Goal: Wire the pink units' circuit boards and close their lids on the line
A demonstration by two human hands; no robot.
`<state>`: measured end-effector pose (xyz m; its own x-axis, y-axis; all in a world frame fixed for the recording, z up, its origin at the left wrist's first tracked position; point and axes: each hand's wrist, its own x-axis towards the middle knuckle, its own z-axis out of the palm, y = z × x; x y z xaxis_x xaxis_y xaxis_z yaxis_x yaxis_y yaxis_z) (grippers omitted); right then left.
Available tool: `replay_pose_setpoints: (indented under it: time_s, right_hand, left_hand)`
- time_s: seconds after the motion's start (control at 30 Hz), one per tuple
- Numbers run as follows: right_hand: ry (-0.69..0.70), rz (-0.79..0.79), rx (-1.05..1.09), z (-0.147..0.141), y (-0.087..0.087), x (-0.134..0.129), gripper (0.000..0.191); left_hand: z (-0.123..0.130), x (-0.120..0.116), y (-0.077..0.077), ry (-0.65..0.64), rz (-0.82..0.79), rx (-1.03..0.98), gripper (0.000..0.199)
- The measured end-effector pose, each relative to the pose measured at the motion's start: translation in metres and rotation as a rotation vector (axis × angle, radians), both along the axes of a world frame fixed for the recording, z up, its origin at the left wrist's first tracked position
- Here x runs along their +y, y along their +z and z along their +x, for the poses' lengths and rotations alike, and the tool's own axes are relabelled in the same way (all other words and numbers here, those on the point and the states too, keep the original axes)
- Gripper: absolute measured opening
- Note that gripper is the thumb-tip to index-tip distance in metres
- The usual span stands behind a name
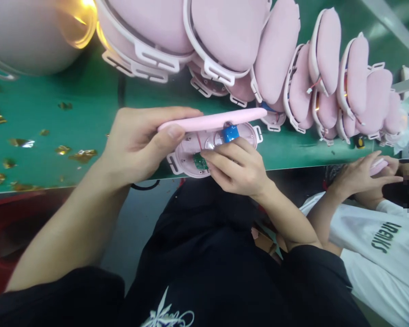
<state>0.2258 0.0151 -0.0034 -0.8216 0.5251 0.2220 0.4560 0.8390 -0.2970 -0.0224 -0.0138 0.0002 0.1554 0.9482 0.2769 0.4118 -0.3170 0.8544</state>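
- Our left fingers [172,132] clamp the pink cover [214,121] above the open case [184,162], at the edge of the tabletop [85,109].
- Our right fingers [225,165] bunch beside the green board [200,161]; whether gripping, we cannot tell.

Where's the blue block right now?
Head view, slightly right of centre: the blue block is between the raised cover and the open shell, just above the right hand in the picture.

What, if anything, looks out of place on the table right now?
Crumpled gold-coloured scraps lie scattered on the green table left of the left hand, looking like stray litter. On one stacked pink shell, a white connector dangles from red wire, seemingly unplugged. Nothing else clearly stands out.
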Motion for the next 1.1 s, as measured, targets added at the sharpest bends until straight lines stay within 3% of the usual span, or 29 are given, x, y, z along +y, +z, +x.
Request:
replay_pose_setpoints:
  time_s: [0.13,0.23,0.43,0.6,0.77,0.93,1.1]
  right_hand:
    - [-0.062,-0.034,-0.115,-0.032,0.027,-0.008,0.036]
    - [-0.075,-0.022,-0.23,-0.058,0.04,-0.013,0.04]
    - [-0.137,0.034,-0.238,-0.083,0.037,-0.011,0.037]
    - [-0.002,-0.193,-0.081,-0.062,0.04,-0.003,0.037]
    - [-0.021,-0.533,0.247,-0.033,0.036,0.001,0.022]
    - [-0.03,-0.648,0.208,-0.015,0.036,0.007,0.023]
    - [0.009,-0.642,0.201,-0.006,0.041,0.009,0.03]
  left_hand:
    - [0.001,0.002,-0.006,0.021,0.089,-0.104,0.042]
    - [0.001,0.004,-0.009,0.012,0.07,-0.149,0.038]
    - [0.002,0.005,-0.006,-0.04,0.071,-0.178,0.034]
    - [0.002,0.005,-0.004,-0.041,0.08,-0.158,0.034]
    - [-0.001,0.006,-0.007,-0.048,0.093,-0.089,0.038]
    - [-0.005,0.005,-0.011,-0.059,0.177,-0.008,0.041]
    - [-0.005,0.004,-0.011,-0.058,0.168,0.027,0.046]
